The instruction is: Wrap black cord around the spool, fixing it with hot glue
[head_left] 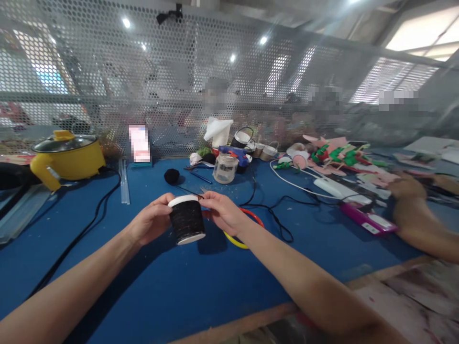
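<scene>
Between my two hands a small cup (187, 220) wrapped in black yarn hangs above the blue table, slightly tilted, with its white rim at the top. My left hand (152, 220) grips its left side near the rim. At the right of the rim, the fingers of my right hand (221, 210) are pinched on the cup and a dark strand. That strand appears to run back toward a black yarn ball (171, 176) lying behind the cup. Under my right wrist lies a red and yellow ring (241, 245), partly hidden.
A yellow electric pot (68, 160) and clear glue sticks (124, 184) are at left. Behind my hands stand a clear jar (225, 169) and a blue glue gun (234, 155). Cables, a purple power strip (369, 220) and another person's arm (416, 224) occupy the right.
</scene>
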`<action>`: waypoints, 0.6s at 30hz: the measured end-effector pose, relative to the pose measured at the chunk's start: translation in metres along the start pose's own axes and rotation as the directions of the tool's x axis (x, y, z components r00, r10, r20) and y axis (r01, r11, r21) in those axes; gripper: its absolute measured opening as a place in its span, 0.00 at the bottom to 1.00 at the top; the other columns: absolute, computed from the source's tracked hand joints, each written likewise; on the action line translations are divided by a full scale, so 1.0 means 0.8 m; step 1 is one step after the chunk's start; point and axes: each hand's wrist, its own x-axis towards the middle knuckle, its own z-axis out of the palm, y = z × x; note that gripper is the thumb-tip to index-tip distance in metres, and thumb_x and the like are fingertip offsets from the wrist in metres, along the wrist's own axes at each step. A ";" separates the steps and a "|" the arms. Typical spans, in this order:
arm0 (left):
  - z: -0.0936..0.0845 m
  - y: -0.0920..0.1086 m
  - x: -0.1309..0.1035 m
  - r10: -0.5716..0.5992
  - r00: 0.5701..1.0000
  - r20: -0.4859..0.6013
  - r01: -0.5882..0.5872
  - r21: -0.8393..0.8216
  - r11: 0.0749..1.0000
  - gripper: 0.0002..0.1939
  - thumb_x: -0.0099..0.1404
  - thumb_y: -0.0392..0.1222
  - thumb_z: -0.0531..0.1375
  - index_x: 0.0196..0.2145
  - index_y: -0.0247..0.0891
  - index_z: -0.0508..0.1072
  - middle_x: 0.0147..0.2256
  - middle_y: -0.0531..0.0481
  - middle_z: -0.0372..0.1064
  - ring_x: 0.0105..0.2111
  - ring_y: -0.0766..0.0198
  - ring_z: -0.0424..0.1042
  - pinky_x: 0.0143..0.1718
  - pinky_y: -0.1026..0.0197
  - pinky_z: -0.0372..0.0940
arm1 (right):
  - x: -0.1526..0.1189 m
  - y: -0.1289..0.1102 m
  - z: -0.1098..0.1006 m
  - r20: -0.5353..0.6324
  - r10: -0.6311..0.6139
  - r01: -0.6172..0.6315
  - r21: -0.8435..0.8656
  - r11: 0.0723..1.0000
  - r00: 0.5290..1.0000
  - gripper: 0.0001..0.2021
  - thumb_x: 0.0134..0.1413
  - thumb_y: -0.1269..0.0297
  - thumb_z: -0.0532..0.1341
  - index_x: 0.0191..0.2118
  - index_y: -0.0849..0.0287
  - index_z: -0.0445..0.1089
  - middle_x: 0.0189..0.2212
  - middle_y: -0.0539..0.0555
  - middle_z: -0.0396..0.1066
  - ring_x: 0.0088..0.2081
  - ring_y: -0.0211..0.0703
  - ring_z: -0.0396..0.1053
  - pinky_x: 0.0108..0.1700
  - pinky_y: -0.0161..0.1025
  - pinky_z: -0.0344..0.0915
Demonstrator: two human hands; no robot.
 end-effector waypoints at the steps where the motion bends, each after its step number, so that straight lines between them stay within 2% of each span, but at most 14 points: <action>1: 0.000 0.001 0.000 -0.009 1.000 0.006 0.009 -0.004 1.000 0.06 0.45 0.37 0.61 0.21 0.34 0.65 0.24 0.52 0.68 0.24 0.66 0.65 0.26 0.65 0.58 | 0.000 0.000 0.000 0.003 -0.004 0.004 -0.011 1.000 1.000 0.08 0.34 0.68 0.63 0.21 0.61 0.62 0.22 0.46 0.63 0.28 0.33 0.59 0.32 0.34 0.57; 4: -0.001 0.003 -0.001 -0.027 0.999 0.041 0.028 -0.009 1.000 0.05 0.46 0.37 0.60 0.21 0.35 0.66 0.25 0.51 0.69 0.23 0.66 0.66 0.26 0.64 0.58 | 0.001 -0.002 0.000 0.030 0.003 -0.002 -0.020 1.000 1.000 0.08 0.34 0.69 0.63 0.20 0.61 0.61 0.20 0.45 0.62 0.25 0.31 0.58 0.31 0.33 0.54; 7: -0.003 0.004 0.000 -0.017 0.998 0.067 0.017 -0.008 1.000 0.04 0.46 0.37 0.60 0.22 0.34 0.67 0.35 0.48 0.71 0.29 0.63 0.68 0.30 0.63 0.59 | 0.001 -0.004 -0.001 0.062 -0.013 0.015 -0.041 0.999 0.998 0.09 0.34 0.69 0.63 0.20 0.60 0.60 0.20 0.44 0.62 0.24 0.31 0.58 0.30 0.33 0.53; 10: -0.011 0.003 0.004 0.002 0.998 0.067 -0.005 0.043 0.999 0.01 0.48 0.35 0.58 0.22 0.34 0.68 0.43 0.48 0.69 0.39 0.59 0.67 0.36 0.61 0.58 | 0.001 -0.008 -0.004 0.059 -0.057 0.068 -0.205 0.976 0.997 0.07 0.36 0.67 0.62 0.22 0.60 0.60 0.19 0.44 0.61 0.22 0.30 0.56 0.28 0.33 0.52; 12: -0.018 0.001 0.008 0.028 0.997 0.071 -0.037 0.127 0.991 0.01 0.48 0.33 0.57 0.23 0.35 0.69 0.43 0.48 0.69 0.41 0.59 0.66 0.41 0.60 0.56 | 0.001 -0.011 -0.007 0.067 -0.103 0.120 -0.358 0.926 0.992 0.06 0.38 0.67 0.60 0.23 0.60 0.61 0.20 0.44 0.60 0.22 0.30 0.55 0.27 0.33 0.51; 15: -0.030 -0.001 0.012 0.051 0.994 0.098 -0.077 0.283 0.956 0.04 0.48 0.33 0.58 0.26 0.36 0.70 0.45 0.46 0.67 0.47 0.54 0.62 0.49 0.55 0.51 | 0.001 -0.015 -0.011 0.140 -0.170 0.220 -0.558 0.800 0.975 0.05 0.40 0.67 0.59 0.24 0.60 0.60 0.22 0.46 0.61 0.23 0.31 0.56 0.28 0.33 0.53; 18: -0.031 -0.002 0.014 0.064 0.994 0.091 -0.101 0.505 0.857 0.06 0.49 0.36 0.58 0.29 0.37 0.69 0.50 0.44 0.63 0.52 0.51 0.57 0.52 0.50 0.47 | -0.001 -0.015 -0.012 0.196 -0.231 0.301 -0.698 0.650 0.953 0.04 0.42 0.67 0.57 0.24 0.59 0.60 0.23 0.47 0.61 0.25 0.33 0.58 0.30 0.35 0.55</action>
